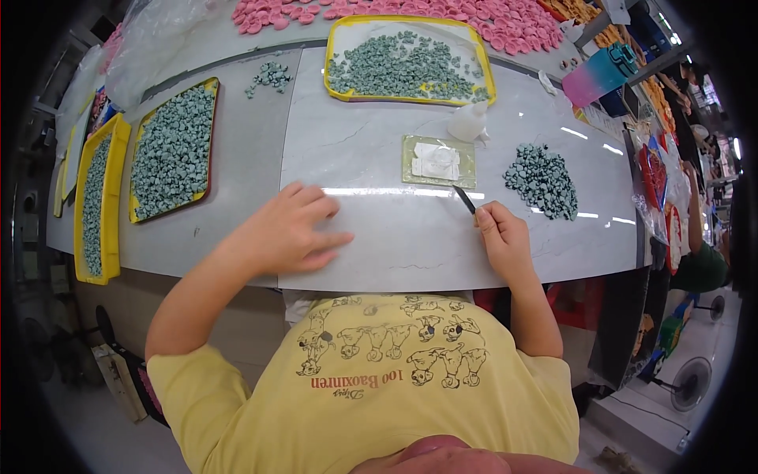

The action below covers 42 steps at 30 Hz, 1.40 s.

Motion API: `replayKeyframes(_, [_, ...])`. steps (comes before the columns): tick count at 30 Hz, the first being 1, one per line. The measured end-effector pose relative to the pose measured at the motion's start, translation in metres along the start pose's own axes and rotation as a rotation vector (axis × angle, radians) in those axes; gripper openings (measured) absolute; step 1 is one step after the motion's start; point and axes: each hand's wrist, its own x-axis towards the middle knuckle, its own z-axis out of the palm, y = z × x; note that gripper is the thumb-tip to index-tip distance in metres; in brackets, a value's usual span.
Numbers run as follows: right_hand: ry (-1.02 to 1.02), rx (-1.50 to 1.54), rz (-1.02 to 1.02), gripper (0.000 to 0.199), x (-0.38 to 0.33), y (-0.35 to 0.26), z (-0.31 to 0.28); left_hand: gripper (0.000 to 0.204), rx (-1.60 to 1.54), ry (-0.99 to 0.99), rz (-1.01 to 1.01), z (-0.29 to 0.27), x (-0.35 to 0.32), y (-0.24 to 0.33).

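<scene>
My right hand (503,237) is closed round a small dark knife-like tool (465,200), its narrow tip pointing away to the left. That tip is near the front edge of a pale green square board (466,170) with a flat white patch (437,161) on it; I cannot tell whether they touch. Behind the board is a white squeeze bottle (469,125). My left hand (294,231) hovers over or rests on the table, fingers spread and slightly blurred, with nothing in it. Right of the board lies a loose pile of small grey-green pieces (542,180).
More such pieces fill a yellow-rimmed tray (332,59) at the back and two on the left, a flat tray (212,150) and a deeper yellow tray (111,237). Pink pieces (276,13) cover the far surface. A teal-and-pink bottle (598,75) stands back right.
</scene>
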Motion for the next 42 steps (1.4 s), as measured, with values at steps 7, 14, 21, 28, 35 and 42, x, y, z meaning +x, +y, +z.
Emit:
replayKeyframes(7, [-0.108, -0.09, 0.032, 0.02, 0.004, -0.001, -0.048, 0.014, -0.176, -0.074, -0.361, -0.026, -0.082, 0.044])
replayKeyframes(14, [0.009, -0.196, -0.023, 0.014, 0.014, -0.006, -0.069, 0.018, 0.207, -0.032, -0.613, -0.064, -0.1, 0.042])
replayKeyframes(21, [0.063, -0.244, -0.113, 0.014, 0.006, -0.026, -0.083, 0.016, 0.256, 0.414, -0.342, -0.05, -0.007, 0.016])
replayKeyframes(28, [0.11, -0.175, -0.112, 0.013, 0.002, -0.053, -0.078, 0.013, -0.744, 0.715, -0.711, -0.048, 0.069, -0.018])
replayKeyframes(35, [0.246, -0.366, -0.075, 0.012, 0.025, -0.026, -0.086, 0.011, -1.403, 0.649, -0.871, -0.031, 0.076, -0.041])
replayKeyframes(42, [0.281, -0.657, -0.167, 0.01, 0.046, -0.016, -0.097, 0.025, -0.646, 0.56, -0.533, -0.02, 0.109, -0.002])
